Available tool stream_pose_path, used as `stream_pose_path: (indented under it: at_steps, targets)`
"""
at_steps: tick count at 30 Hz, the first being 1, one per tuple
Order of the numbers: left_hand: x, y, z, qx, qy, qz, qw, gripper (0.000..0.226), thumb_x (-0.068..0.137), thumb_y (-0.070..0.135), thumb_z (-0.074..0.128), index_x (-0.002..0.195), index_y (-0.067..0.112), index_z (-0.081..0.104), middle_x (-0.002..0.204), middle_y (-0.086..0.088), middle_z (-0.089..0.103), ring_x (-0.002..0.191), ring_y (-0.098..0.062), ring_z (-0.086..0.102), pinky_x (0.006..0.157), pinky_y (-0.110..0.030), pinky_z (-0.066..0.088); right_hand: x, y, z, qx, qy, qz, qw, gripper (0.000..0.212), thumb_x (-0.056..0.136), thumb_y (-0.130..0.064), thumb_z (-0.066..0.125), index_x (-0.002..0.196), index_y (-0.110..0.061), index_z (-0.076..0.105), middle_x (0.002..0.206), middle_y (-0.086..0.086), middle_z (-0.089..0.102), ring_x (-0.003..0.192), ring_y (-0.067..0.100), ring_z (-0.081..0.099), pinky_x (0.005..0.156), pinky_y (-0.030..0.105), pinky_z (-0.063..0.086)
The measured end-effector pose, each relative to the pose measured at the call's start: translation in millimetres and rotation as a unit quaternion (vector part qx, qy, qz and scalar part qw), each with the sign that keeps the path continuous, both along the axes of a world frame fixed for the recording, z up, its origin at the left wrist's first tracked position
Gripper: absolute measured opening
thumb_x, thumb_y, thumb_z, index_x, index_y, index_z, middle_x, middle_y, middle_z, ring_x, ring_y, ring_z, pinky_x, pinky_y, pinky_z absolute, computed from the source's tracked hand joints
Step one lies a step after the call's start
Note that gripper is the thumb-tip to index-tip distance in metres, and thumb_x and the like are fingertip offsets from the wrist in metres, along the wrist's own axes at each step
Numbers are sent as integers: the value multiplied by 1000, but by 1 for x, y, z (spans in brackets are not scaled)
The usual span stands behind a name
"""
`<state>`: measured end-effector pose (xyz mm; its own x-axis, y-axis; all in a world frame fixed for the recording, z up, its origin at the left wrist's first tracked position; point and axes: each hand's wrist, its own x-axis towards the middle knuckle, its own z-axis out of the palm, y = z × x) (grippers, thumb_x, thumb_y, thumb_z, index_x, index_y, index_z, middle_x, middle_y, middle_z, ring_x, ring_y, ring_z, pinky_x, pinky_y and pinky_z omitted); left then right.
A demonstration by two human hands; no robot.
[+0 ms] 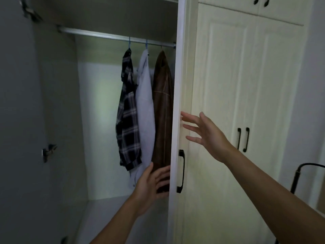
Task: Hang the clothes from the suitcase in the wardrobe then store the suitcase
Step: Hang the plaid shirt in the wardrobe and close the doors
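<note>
Three garments hung on the silver metal rail [114,36] in the wardrobe [58,103]: black-and-white plaid shirt [127,120], pale grey shirt [145,106], brown leather jacket [162,111]. Both hands were empty, fingers spread: left hand [151,187] against the jacket's hem, right hand [207,136] at the cream door [177,85] edge.

Three garments hang in the wardrobe: one plaid shirt [127,120], one pale shirt [145,110] and one brown jacket [162,106]. They share one rail [98,34], and three hanger hooks [129,43] sit on it, two blue and one dark. Five black handles [181,171] show: one on the open door, two side by side on the closed tall doors, two on the small top doors. Two metal hinges [49,152] are plain on the left wall. Two hands are in view: one left hand [151,184], one right hand [207,136]
</note>
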<state>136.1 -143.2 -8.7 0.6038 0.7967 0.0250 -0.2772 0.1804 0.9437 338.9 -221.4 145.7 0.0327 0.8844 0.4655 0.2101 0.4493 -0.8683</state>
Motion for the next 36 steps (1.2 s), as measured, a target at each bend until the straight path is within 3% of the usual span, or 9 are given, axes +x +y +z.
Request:
stream_pose_path:
  at_steps: [4,9,11,17,20,27,33,36]
  targets:
    - [-28,25,1,-8,10,33,999,74,90,73,34,134,23,66,133,-4,69,127,-23,62,112,-51,44,-28,36,-7,10,-101,-22,995,46,106,-56,23,146,-50,46,156,-24,39,142,2,40,120,44,35]
    - [-64,63,4,-4,20,60,998,68,98,68,29,132,23,68,128,-5,71,121,-21,65,100,-41,52,-64,92,-21,56,-233,-58,969,53,106,-55,24,157,-43,25,163,-26,23,149,-8,19,128,39,15]
    - [-78,82,4,2,26,68,997,69,98,69,30,132,24,69,129,-5,71,123,-21,64,103,-43,51,-76,114,-26,73,-275,-80,955,53,107,-53,26,158,-42,22,165,-23,18,151,-8,11,128,38,10]
    - [-101,131,3,2,32,88,996,67,100,67,28,129,23,70,124,-5,73,116,-22,68,94,-39,53,-86,167,-34,157,-416,-174,879,54,108,-52,30,159,-44,15,169,-12,15,155,3,4,128,43,12]
    - [-105,152,2,-1,21,106,994,66,101,65,32,127,20,71,123,-7,74,119,-27,65,102,-44,51,-89,186,-37,145,-441,-195,864,57,106,-57,29,158,-49,7,169,-13,9,157,10,3,126,49,16]
    - [-112,200,-5,-11,-6,130,991,64,103,60,34,123,13,72,120,-13,73,116,-31,66,92,-41,54,-103,223,-42,131,-484,-246,829,61,106,-56,32,159,-48,2,170,-15,1,157,14,-3,126,51,15]
    - [-107,231,-5,-12,-9,154,988,61,103,61,34,121,17,73,121,-11,73,116,-29,65,102,-45,51,-108,257,-45,128,-506,-277,807,63,105,-56,32,160,-45,3,170,-11,0,157,19,-3,126,51,9]
    - [-101,240,-5,-15,-17,174,984,61,103,61,33,122,19,72,121,-10,73,116,-27,65,106,-45,49,-104,274,-50,148,-502,-274,807,64,103,-56,32,161,-42,8,171,-7,3,157,23,-1,125,56,15]
